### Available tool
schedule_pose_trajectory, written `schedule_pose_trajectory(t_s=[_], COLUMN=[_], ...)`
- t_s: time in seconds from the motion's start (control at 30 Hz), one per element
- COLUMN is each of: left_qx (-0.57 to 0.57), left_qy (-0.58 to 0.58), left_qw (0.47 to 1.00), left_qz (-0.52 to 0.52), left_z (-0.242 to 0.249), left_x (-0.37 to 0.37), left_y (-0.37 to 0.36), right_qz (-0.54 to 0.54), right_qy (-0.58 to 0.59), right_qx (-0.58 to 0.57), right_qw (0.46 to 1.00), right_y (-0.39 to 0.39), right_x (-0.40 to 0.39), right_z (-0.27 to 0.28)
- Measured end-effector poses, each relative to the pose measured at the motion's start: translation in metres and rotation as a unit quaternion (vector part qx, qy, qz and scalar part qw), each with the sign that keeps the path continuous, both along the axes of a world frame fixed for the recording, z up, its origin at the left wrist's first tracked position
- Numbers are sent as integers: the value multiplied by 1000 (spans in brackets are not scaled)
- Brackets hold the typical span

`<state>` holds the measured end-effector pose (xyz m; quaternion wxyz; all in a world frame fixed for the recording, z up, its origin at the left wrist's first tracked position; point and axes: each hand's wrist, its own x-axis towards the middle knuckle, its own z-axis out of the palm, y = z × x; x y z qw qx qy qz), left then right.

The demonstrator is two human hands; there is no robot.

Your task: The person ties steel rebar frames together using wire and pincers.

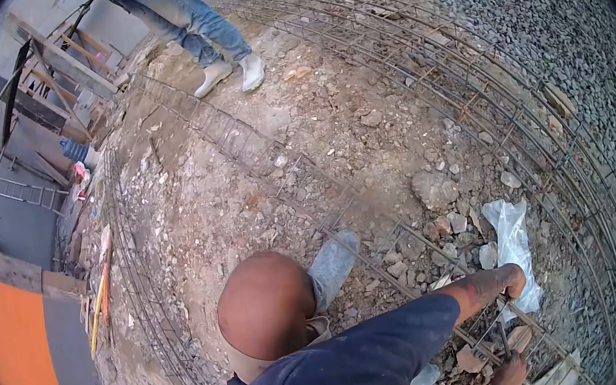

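Observation:
My left arm, in a dark blue sleeve, reaches across to the right. My left hand (515, 280) is closed at a narrow rebar cage (404, 288), its fingers curled down at the bars. Lower down, my right hand (509, 375) is closed around the lower end of a dark slim tool (504, 338) that stands among the bars; its kind I cannot tell. The cage runs diagonally over rubble from the upper left to the lower right. Beside my left hand lies a crumpled clear plastic bag (509, 233).
Large bundles of rebar cages (481, 102) curve along the right, before a gravel pile (534, 26). Another long cage (139, 290) lies left. A person in jeans (182, 15) and light boots stands at the far end. My bent knee (266, 305) and boot (335, 266) are beside the cage.

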<state>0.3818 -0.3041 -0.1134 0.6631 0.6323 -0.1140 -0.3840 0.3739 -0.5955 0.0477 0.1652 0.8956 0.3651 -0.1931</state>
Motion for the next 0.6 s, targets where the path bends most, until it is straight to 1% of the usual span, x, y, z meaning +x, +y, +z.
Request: schedule_pose_trajectory(t_s=[0.03, 0.07, 0.1, 0.13, 0.17, 0.2, 0.27, 0.3, 0.33, 0.37, 0.43, 0.47, 0.5, 0.53, 0.6], left_qx=[43, 83, 121, 157, 190, 223, 288, 322, 356, 391, 460, 496, 446, 446, 452], left_qy=[3, 7, 10, 12, 12, 10, 5, 2, 1, 2, 8, 10, 37, 38, 12], left_qw=[999, 996, 992, 987, 981, 974, 956, 945, 932, 916, 879, 857, 881, 880, 873], left_qz=[15, 27, 34, 39, 39, 38, 48, 59, 73, 89, 123, 139, 156, 159, 181], left_z=[4, 8, 11, 29, 34, 33, 37, 43, 48, 56, 73, 79, 83, 86, 125], left_x=[-4, -8, -8, -13, -9, -3, 4, 7, 6, 3, -8, -4, -7, -10, -30], left_y=[0, -5, -14, -24, -38, -52, -71, -75, -77, -73, -65, -55, -50, -49, -48], right_qz=[27, 26, 8, -13, -46, -60, 16, 15, 17, 3, -22, -17, -19, -23, -28], right_qy=[25, 29, -19, -68, -32, -32, -81, -67, -65, -67, -44, -42, -43, -43, -42], right_qx=[-25, -26, 49, 121, 107, 98, 129, 142, 137, 156, 173, 173, 205, 238, 259], right_qw=[999, 999, 999, 990, 993, 993, 988, 988, 988, 985, 984, 984, 978, 970, 965], right_y=[-5, -6, -5, -7, -3, -6, -10, -7, -8, -6, -7, -10, -15, -16, -14], right_x=[4, 2, -3, -7, -9, -11, -11, -15, -17, -18, -15, -13, -10, -9, -10], right_z=[-3, -11, -20, -24, -16, -16, -22, -12, -10, -10, -11, -14, -16, -18, -19])
